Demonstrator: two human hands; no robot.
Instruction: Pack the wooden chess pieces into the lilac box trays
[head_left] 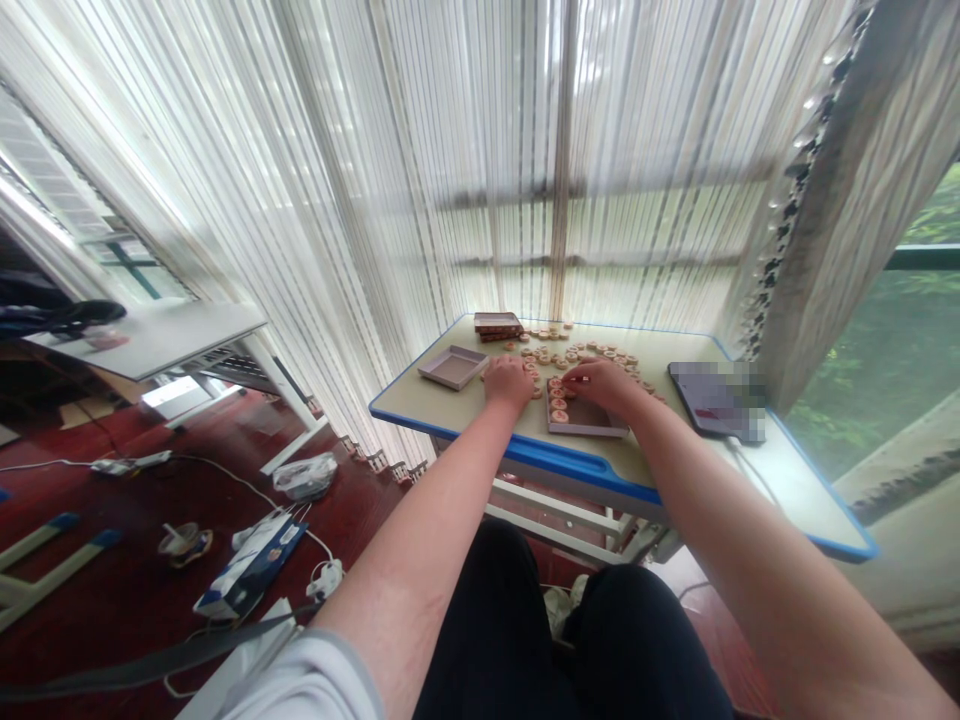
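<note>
Pale, red-marked xiangqi-style discs [559, 416] line the left side of the tray [591, 420]. The right hand [600, 382] pinches over it; the left hand [510, 382] curls beside loose discs [601, 351]. Whether either grips anything, I cannot tell. Best lay each disc flat, touching its neighbour.

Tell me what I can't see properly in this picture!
In the head view:
Anything under the left hand: covered by it.
The far right corner of the tray with discs: behind the right hand.
Part of the flat device: blurred into squares.
Markings on the far discs: too small.
The dark heap: cut off by the left edge.
</note>
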